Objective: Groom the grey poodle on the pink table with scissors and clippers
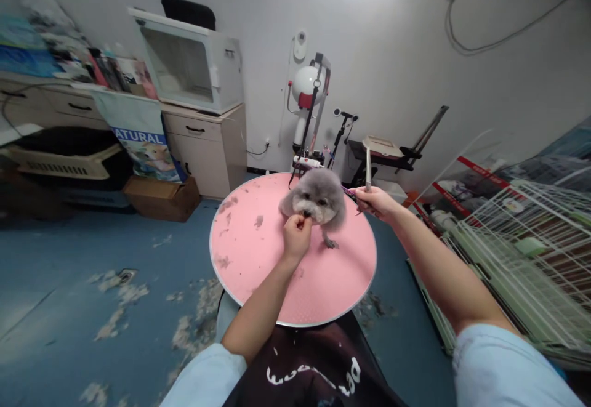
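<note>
A small grey poodle [318, 201] stands on a round pink grooming table [258, 259], facing me. My left hand [296, 234] is closed in a pinch on the fur under the dog's chin. My right hand [375, 201] is closed beside the dog's flank, gripping a comb [368, 170] that points straight up, together with scissors [351, 193] whose handle shows by the fingers. Clumps of cut grey fur lie on the table's left side.
A stand dryer [307, 96] and grooming arm rise behind the table. A white drying cabinet [189, 62] sits on drawers at the left, with a cardboard box [161, 197] below. Wire cages [530, 253] lean at the right. Fur litters the blue floor.
</note>
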Tool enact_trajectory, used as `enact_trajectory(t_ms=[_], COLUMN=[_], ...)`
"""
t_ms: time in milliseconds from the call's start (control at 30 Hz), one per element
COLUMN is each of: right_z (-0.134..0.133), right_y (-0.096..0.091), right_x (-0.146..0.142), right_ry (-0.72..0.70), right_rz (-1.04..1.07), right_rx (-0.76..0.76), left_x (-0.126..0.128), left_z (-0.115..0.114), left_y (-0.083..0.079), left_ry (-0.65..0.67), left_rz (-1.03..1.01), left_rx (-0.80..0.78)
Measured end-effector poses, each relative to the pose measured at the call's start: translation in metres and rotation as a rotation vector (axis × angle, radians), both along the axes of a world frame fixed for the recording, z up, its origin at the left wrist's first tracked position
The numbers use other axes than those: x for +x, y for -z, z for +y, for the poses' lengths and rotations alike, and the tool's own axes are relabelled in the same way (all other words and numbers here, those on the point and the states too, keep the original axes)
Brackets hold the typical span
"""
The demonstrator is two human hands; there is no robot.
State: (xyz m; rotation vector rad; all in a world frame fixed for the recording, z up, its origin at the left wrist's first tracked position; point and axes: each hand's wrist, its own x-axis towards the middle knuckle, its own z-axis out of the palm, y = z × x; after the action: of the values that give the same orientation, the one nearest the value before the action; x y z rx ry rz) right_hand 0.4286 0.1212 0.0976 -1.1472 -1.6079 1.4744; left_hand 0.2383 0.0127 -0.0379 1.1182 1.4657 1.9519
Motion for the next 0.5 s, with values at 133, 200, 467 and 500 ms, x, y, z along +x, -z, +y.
enact_trajectory(t_ms=[133, 200, 467, 500], right_z=[-0.016, -0.023, -0.035, -0.039], right_y=[0.023, 0.037, 0.106, 0.118], right_x=[0.002, 0.002, 0.012, 0.016], right_ry=[0.159, 0.157, 0.322, 0.405], right_rz=[0.190, 0.191, 0.197, 0.128], right_rx=[0.053, 0.017, -0.020, 0.017], left_x=[0.004, 0.007, 0.012, 0.011], left_z=[0.001, 0.001, 0.007, 0.010], left_y=[-0.004, -0.007, -0.005, -0.005], left_ry=[0.000, -0.001, 0.021, 0.039], left_rz=[0.020, 0.029, 0.033, 0.030], left_rx=[0.003, -0.004, -0.059, -0.075])
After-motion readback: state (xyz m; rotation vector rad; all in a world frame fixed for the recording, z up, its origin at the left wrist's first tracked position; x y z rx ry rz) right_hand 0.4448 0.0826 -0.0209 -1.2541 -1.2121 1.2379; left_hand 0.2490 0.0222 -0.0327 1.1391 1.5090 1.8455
